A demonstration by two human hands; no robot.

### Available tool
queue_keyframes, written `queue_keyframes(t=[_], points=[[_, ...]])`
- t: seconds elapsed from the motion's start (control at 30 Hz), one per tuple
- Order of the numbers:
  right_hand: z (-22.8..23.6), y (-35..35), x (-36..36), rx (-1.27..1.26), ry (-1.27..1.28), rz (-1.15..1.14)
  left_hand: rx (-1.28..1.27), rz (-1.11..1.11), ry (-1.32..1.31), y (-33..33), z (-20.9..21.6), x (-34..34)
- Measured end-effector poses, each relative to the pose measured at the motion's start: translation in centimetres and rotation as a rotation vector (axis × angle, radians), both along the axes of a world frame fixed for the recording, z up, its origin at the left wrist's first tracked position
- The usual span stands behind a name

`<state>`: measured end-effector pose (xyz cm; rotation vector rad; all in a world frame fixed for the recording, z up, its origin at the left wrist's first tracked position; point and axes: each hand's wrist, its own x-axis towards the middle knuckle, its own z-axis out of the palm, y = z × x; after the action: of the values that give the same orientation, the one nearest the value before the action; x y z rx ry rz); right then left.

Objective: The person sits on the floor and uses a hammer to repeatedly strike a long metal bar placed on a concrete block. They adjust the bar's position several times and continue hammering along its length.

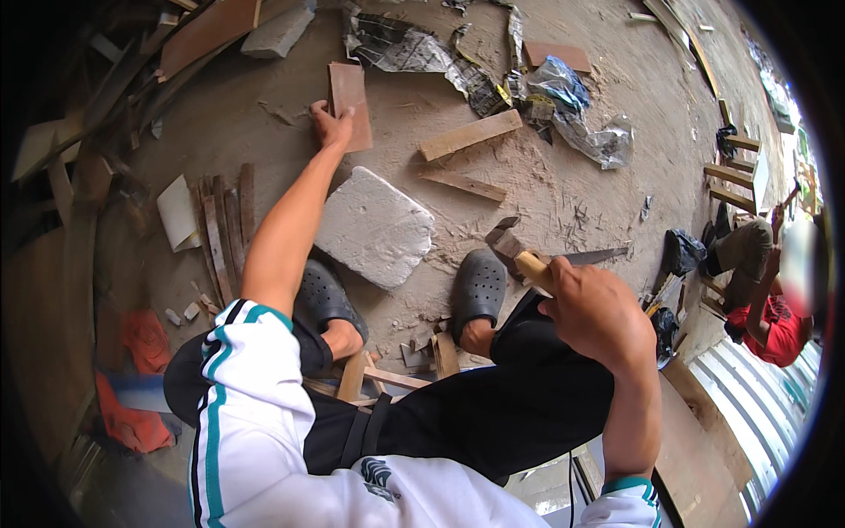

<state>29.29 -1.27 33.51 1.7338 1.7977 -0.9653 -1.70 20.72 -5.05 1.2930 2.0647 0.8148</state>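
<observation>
My left hand (334,130) reaches forward and is closed on the edge of a flat, reddish-brown board piece (350,92), thumb across its top. That board lies beyond a pale stone-like block (374,227) on the ground between my feet. In my right hand (603,317), above my right knee, is a hammer with a light wooden handle (535,269). Its dark metal head (505,242) points forward and left, over the ground near my right shoe. Behind the hammer lies a saw blade (598,255), its other end hidden.
Two short wood pieces (471,134) lie beyond the block, with scattered nails (576,220) to their right. Crumpled plastic sheeting (572,106) is farther off. Wood strips (220,224) and scrap boards (207,35) lie left. Another person in red (779,334) sits at far right.
</observation>
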Motion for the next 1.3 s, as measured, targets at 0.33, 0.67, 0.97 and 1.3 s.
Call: queue_keyframes(t=[0.33,0.67,0.97,1.3], points=[[0.5,-1.5,-0.8,0.046,0.047,0.101,0.030,-0.100,0.756,-8.2,1.6,-21.0],[0.7,-3.8,0.8,0.035,-0.028,0.034,-0.100,-0.797,0.071,-12.3,4.5,10.8],[1.3,-5.8,4.2,0.015,-0.038,-0.072,-0.712,0.366,-0.625,-15.2,-0.8,23.8],[1.3,-6.6,5.7,0.089,0.004,-0.072,-0.637,0.405,-0.549,-15.4,-4.0,21.5]])
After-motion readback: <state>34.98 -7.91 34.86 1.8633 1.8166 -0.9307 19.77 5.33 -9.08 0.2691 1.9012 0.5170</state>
